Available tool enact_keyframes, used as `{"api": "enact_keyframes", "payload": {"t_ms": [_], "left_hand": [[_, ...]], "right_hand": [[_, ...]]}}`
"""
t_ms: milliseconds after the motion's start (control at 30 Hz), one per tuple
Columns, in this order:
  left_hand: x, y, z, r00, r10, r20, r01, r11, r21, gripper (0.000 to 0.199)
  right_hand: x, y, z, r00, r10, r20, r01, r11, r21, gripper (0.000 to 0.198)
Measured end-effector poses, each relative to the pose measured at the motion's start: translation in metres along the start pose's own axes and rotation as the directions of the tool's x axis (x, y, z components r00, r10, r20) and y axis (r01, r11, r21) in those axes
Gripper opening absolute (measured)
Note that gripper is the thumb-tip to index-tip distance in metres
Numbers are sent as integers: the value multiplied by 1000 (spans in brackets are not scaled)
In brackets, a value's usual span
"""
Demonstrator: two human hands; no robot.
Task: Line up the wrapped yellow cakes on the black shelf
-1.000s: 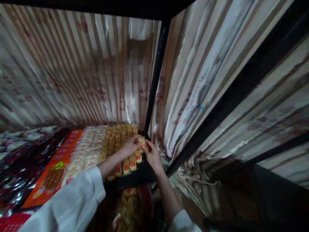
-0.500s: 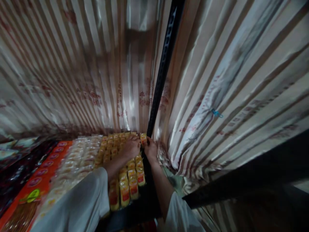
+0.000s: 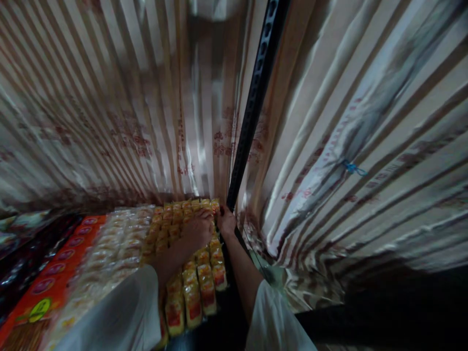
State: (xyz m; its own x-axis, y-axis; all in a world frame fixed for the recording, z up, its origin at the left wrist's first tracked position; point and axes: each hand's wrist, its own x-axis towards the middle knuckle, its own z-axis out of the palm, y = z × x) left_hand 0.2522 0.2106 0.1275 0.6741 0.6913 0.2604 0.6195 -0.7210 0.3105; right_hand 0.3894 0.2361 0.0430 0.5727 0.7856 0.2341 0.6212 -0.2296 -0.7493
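Observation:
Small yellow snack packets with red labels stand in close rows on a dark shelf. My left hand reaches over the rows, its fingers curled at the back right corner. Opposite it, my right hand is at the outer side of the last row, close to the black post. Between the two hands is one yellow snack packet, pressed from both sides at the row's far end. Blur and dim light partly hide the fingertips.
Left of the yellow rows lie clear-wrapped pale packets, then an orange package and dark shiny packages. A black perforated post rises at the corner. Striped sheeting hangs behind, with a blue tie at right.
The packet between my hands has moved slightly back and down, into line with the rearmost packets. My right hand sits a little lower beside it. The view has shifted slightly.

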Motion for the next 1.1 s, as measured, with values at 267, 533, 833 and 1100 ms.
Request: {"api": "enact_keyframes", "payload": {"t_ms": [267,533,833,1100], "left_hand": [[1,0,3,999,-33,7,33,999,-5,33],[2,-2,6,998,-59,32,59,998,-9,30],[-1,5,2,998,-61,15,62,997,-45,39],[-38,49,-13,992,-125,21,127,984,-122,35]], "right_hand": [[-7,12,2,992,-73,-108,81,994,78,17],[-4,13,10,994,-67,-86,78,988,137,14],[-13,11,-4,999,-35,-42,42,979,198,32],[-56,-11,-52,997,-39,-65,54,970,237,34]]}}
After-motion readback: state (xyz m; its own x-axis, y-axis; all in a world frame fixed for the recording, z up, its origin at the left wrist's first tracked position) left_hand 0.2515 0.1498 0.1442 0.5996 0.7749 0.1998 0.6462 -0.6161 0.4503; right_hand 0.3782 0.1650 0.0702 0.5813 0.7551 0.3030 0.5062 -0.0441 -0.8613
